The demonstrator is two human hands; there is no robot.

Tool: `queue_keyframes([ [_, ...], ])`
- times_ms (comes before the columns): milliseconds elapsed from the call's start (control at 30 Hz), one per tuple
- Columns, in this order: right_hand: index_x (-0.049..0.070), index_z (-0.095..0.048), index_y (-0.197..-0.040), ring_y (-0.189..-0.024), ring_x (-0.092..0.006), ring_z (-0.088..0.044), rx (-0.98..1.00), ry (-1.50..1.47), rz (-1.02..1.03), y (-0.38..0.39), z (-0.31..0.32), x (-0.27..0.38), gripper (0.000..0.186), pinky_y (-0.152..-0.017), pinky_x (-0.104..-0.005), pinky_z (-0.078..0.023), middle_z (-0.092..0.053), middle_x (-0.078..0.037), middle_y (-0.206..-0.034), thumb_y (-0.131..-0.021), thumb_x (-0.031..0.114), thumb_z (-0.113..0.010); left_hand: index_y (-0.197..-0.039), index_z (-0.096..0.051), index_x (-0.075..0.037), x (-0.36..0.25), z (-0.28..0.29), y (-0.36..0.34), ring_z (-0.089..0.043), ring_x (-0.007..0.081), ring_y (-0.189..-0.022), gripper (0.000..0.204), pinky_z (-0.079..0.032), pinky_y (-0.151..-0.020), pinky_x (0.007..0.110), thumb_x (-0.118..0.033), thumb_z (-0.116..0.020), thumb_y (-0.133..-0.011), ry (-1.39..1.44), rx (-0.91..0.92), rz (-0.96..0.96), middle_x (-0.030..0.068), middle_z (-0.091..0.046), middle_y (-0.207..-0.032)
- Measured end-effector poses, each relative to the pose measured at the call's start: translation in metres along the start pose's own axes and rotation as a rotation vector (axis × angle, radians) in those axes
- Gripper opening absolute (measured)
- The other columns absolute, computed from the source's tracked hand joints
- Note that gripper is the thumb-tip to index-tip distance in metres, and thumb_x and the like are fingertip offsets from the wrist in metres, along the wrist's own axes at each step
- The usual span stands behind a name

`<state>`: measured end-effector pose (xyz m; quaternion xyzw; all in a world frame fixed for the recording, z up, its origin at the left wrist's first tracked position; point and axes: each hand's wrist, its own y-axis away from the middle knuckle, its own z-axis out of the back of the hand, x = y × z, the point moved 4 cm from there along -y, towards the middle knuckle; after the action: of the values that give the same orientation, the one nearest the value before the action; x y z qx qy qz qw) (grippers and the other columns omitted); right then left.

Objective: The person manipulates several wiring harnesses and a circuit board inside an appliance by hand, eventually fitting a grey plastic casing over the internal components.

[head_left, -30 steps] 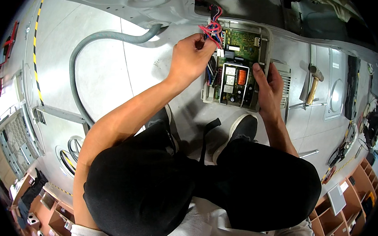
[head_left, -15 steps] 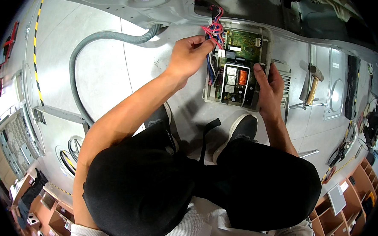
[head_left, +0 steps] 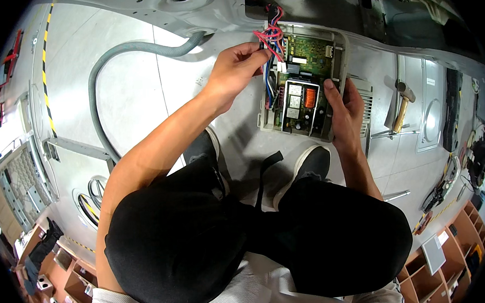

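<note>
A circuit board (head_left: 315, 50) sits in an open grey plastic housing (head_left: 340, 53), held over the floor between my feet and a large grey metal panel. My right hand (head_left: 346, 112) grips the housing's right side, thumb on top at the board's edge and fingers around the outside. At the upper left of the board, my left hand (head_left: 234, 71) is closed in a pinch at the red, blue and white wires (head_left: 272, 36); its fingertips are partly hidden behind them. A white plug (head_left: 281, 67) sits just below the wires. The bundle runs up into the machine's opening.
The grey metal panel (head_left: 221, 4) of an opened machine spans the top. A grey corrugated hose (head_left: 94, 88) curves over the floor at left. On the right lie a hammer (head_left: 402, 107) and a socket-like metal tool (head_left: 397, 196). Wooden shelving (head_left: 424, 271) stands at lower right.
My left hand has drawn slightly left and down from the wires' upper part. The housing has shifted a little to the left, with my right hand still on it.
</note>
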<state>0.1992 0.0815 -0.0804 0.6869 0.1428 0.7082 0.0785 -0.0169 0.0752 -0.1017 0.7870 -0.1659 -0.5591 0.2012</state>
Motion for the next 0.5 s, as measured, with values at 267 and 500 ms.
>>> queue_keyframes([
  [267, -0.001, -0.059, -0.099, -0.071, -0.0038, -0.044, 0.008, 0.061, 0.033, 0.002, -0.002, 0.002, 0.026, -0.063, -0.0196, -0.036, -0.055, 0.003, -0.079, -0.089, 0.023, -0.064, -0.102, -0.064, -0.001, -0.010, -0.007, 0.001, -0.052, 0.0060, -0.081, 0.019, -0.041, -0.076, 0.022, -0.015, -0.058, -0.089, -0.258, -0.106, -0.042, 0.0017, -0.064, -0.089],
  [500, -0.001, -0.060, -0.101, -0.073, -0.0043, -0.046, 0.000, -0.009, -0.040, 0.000, 0.000, 0.002, 0.024, -0.066, -0.0198, -0.037, -0.057, 0.003, -0.081, -0.090, 0.021, -0.063, -0.112, -0.061, -0.001, -0.015, 0.001, 0.003, -0.054, 0.0073, -0.091, 0.027, -0.041, -0.084, 0.024, -0.015, -0.058, -0.089, -0.225, 0.074, -0.060, 0.0011, -0.063, -0.101],
])
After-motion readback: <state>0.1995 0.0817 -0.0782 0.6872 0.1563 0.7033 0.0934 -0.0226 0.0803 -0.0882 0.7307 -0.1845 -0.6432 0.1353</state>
